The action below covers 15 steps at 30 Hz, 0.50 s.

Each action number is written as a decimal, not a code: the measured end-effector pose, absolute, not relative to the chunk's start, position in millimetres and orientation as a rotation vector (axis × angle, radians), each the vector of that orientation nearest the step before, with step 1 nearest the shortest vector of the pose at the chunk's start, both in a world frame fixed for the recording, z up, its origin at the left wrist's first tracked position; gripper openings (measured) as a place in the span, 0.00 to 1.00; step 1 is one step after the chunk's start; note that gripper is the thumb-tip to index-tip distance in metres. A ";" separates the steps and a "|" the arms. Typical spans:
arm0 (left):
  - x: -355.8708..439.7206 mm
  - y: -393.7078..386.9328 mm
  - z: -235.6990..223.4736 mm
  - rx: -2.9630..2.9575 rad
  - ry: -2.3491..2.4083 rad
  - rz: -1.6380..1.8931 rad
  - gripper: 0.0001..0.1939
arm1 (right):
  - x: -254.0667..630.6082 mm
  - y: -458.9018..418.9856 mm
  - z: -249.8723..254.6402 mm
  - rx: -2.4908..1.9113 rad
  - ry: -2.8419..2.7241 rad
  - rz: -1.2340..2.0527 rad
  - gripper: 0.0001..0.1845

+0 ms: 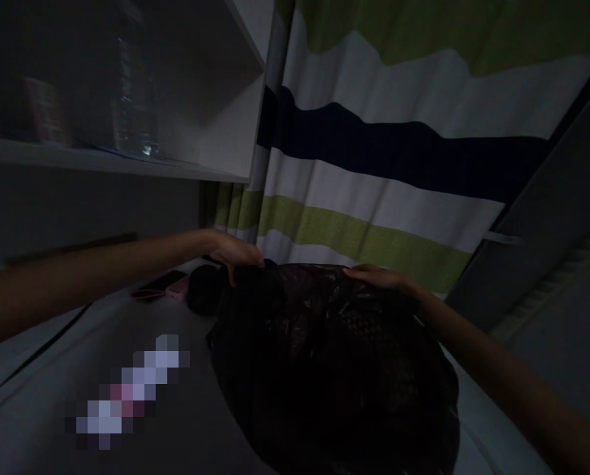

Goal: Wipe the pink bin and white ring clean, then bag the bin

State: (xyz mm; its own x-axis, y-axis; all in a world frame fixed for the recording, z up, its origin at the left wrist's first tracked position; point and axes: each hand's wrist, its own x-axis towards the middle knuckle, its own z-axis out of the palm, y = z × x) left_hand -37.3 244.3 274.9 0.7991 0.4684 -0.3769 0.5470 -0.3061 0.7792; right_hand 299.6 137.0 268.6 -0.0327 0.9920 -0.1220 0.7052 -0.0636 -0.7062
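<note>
A black plastic bag (295, 376) fills the lower middle of the head view, its mouth spread wide. A mesh pattern shows faintly through its inner right side, as if it lines a holed bin, but the dark hides most of that. My left hand (238, 254) is closed on the bag's far left edge, thumb and fingers folded over it. On the far right edge my right hand (378, 276) pinches the bag's rim, its fingers partly hidden behind the plastic. Just left of the bag lies a round black thing (203, 290) beside a small pink case (177, 289).
A clear bottle (135, 112) and a pinkish cup (47, 112) stand on a white shelf (215, 128) at upper left. A striped curtain (374, 152) hangs behind my hands. A dark cable (40, 353) crosses the surface at left, near a blurred-out patch (126, 392).
</note>
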 end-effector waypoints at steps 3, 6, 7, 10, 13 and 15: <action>-40.3 250.1 259.6 1.890 0.753 0.002 0.13 | 296.8 135.9 265.0 -1.729 -1.803 1.003 0.31; -38.5 251.2 246.1 1.828 0.728 0.101 0.15 | 293.0 135.6 262.2 -1.652 -1.795 1.044 0.29; -37.2 250.4 242.7 1.804 0.706 0.128 0.14 | 292.1 136.6 261.0 -1.630 -1.788 1.040 0.28; -33.7 246.5 235.5 1.704 0.671 0.223 0.10 | 290.6 143.2 256.3 -1.576 -1.778 1.007 0.26; -32.8 242.2 229.1 1.574 0.763 0.301 0.09 | 291.0 149.3 250.0 -1.550 -1.795 0.961 0.24; -34.7 240.0 224.0 1.591 0.810 0.314 0.11 | 291.7 149.4 245.3 -1.539 -1.812 0.914 0.23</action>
